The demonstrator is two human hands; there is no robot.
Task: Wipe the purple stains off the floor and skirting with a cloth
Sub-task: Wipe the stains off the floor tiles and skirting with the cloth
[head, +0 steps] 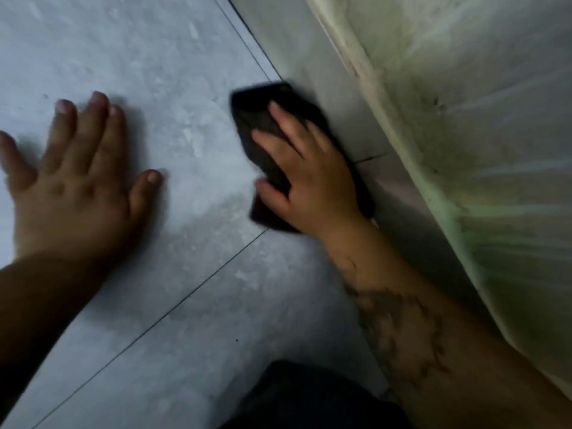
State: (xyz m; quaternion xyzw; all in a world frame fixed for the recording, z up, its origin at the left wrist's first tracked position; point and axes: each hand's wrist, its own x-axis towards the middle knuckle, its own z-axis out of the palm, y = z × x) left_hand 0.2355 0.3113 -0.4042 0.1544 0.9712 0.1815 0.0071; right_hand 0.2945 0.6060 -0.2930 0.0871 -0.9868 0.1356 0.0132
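Observation:
My right hand [309,178] presses a dark folded cloth [257,113] flat where the grey tiled floor [173,125] meets the grey skirting [312,72]. The cloth's right edge lies against the skirting, and my fingers are spread over its top. On the floor to the left, my left hand [71,178] rests palm down with fingers apart and nothing in it. No purple stain shows in this blurred view; whatever lies under the cloth is hidden.
A pale greenish wall [483,125] with dark smudges rises above the skirting on the right. Dark grout lines cross the floor diagonally. My dark-clothed knee [309,397] sits at the bottom edge.

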